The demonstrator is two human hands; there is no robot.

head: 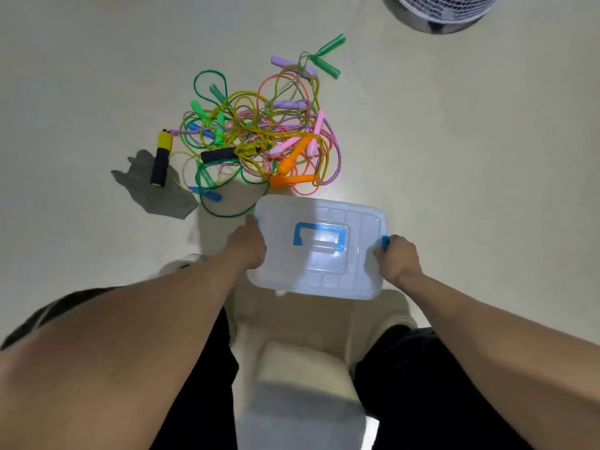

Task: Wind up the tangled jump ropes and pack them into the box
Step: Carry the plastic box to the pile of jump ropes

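A translucent plastic box [354, 271] with a blue carry handle [319, 237] on its closed lid stands on the pale floor just in front of me. My left hand [248, 243] grips its left side, where a blue latch peeks out at the thumb. My right hand [396, 259] holds the blue latch [385, 241] on the right side. Beyond the box lies a tangled heap of jump ropes [259, 131] in green, yellow, pink, purple and orange, with several handles sticking out. A yellow-and-black handle [161, 157] lies apart at the left.
A grey cloth [156, 193] lies on the floor left of the box, under the yellow-and-black handle. A white fan base [441, 11] stands at the top right. My legs in black trousers and a beige stool [302, 378] are below the box.
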